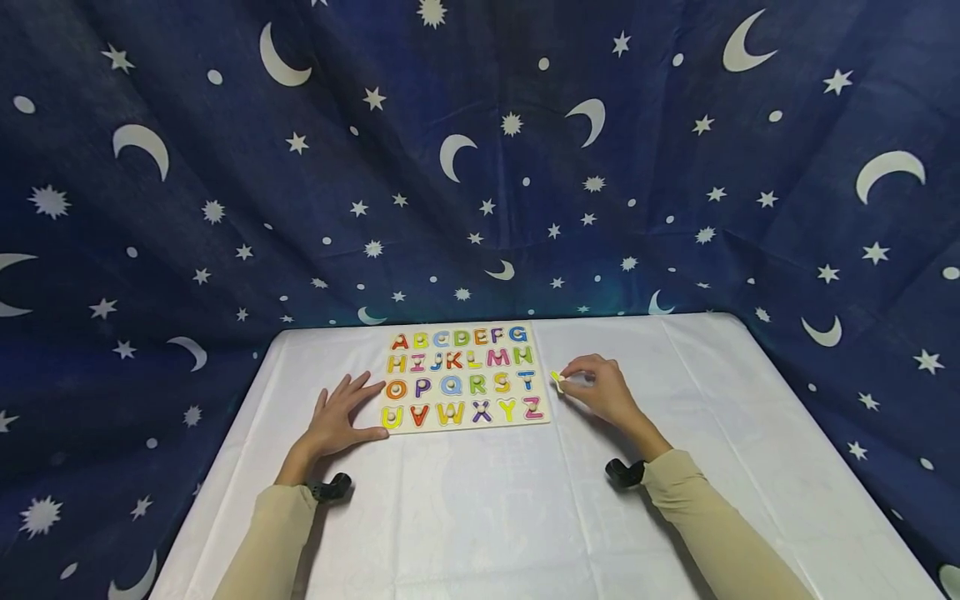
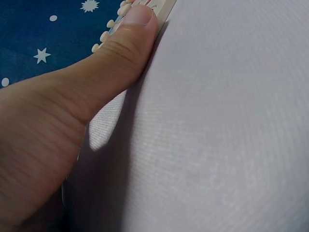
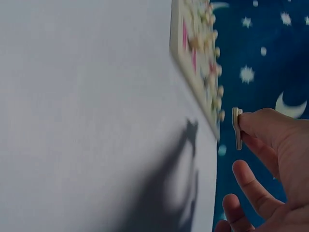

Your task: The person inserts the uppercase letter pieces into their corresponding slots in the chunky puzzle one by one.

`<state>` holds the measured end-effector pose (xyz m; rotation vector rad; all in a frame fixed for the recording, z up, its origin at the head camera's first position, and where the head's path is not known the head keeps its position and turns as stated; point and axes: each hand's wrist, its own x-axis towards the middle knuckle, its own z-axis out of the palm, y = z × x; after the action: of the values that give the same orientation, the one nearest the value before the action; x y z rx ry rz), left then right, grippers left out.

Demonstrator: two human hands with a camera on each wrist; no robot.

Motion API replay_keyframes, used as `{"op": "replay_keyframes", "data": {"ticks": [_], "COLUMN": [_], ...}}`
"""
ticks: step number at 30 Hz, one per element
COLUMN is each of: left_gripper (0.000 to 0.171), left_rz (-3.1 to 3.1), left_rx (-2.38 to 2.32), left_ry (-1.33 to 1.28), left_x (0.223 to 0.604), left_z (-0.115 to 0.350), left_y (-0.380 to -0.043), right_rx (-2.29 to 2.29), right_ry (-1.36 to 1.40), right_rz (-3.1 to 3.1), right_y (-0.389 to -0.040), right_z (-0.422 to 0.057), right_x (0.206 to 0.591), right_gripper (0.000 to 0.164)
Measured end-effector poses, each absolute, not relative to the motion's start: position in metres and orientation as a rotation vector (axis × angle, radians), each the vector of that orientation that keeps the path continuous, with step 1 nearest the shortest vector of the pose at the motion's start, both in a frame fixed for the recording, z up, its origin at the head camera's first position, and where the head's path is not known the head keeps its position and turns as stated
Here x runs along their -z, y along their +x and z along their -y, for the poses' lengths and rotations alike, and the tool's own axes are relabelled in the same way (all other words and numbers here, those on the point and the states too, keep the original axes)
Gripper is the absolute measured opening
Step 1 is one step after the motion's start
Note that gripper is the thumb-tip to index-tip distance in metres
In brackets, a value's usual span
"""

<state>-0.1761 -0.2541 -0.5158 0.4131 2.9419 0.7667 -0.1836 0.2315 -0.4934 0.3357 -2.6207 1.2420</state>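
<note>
A wooden alphabet puzzle board (image 1: pixel 468 427) lies on the white table, its rows of coloured letter pieces standing up with small knobs. My left hand (image 1: pixel 335 423) is spread at the board's left side, with the thumb (image 2: pixel 137 29) touching the near left corner and a fingertip at the left edge. Just off the board's right edge, my right hand (image 1: pixel 602 392) pinches a small yellow letter piece (image 1: pixel 557 377) between thumb and finger. In the right wrist view that letter piece (image 3: pixel 236 128) appears edge-on, raised above the cloth; its face is hidden there.
A white cloth (image 1: pixel 480 517) covers the table. Behind it hangs a dark blue curtain (image 1: pixel 480 208) with moons and stars. Black wrist-worn devices sit on both wrists, the left device (image 1: pixel 330 487) and the right device (image 1: pixel 624 473).
</note>
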Motion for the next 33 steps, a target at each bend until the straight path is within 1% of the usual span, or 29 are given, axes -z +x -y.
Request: {"op": "replay_keyframes", "data": {"ticks": [8,15,22,33], "left_gripper": [0.099,0.099,0.098,0.099], "left_rz": [-2.936,-2.935,-2.931,-2.931], "left_rx": [-0.767,-0.763,-0.759,-0.759], "left_ry": [0.410,0.411,0.412,0.412], "left_x": [0.516,0.516,0.516,0.515], "left_z": [0.256,0.258,0.256,0.256], "left_y": [-0.175,-0.175,-0.174,-0.176], "right_rx": [-1.263,-1.175,-1.082,-1.034], "right_ry": [0.344,0.366,0.328,0.286], "right_rz": [2.679,2.732,2.784,2.815], "right_y": [-0.174,-0.168,-0.161,-0.161], "right_z": [-0.182,-0.151,-0.139,-0.136], "right_x": [0.490,0.493,0.502,0.501], "right_gripper": [0.014,0.010,0.011,0.010]}}
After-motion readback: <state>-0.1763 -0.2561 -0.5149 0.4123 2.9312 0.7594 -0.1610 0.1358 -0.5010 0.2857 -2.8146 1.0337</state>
